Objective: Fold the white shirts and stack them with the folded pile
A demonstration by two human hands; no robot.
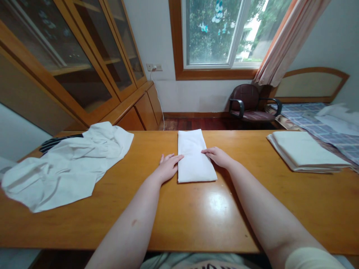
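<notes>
Where a counter [196,224] faces a window [207,41], the left hand [167,168], fingers apart, and right hand [220,157], fingers' grip indeterminable, touch opposite edges of a folded cloth [193,160].

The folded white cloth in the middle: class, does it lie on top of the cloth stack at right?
No, the folded white cloth lies directly on the wooden table, apart from the cloth stack.

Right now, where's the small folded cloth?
In the head view, the small cloth is on the table, reaching its far edge, between the left hand and right hand, with the crumpled cloth to the left and the cloth pile to the right.
</notes>
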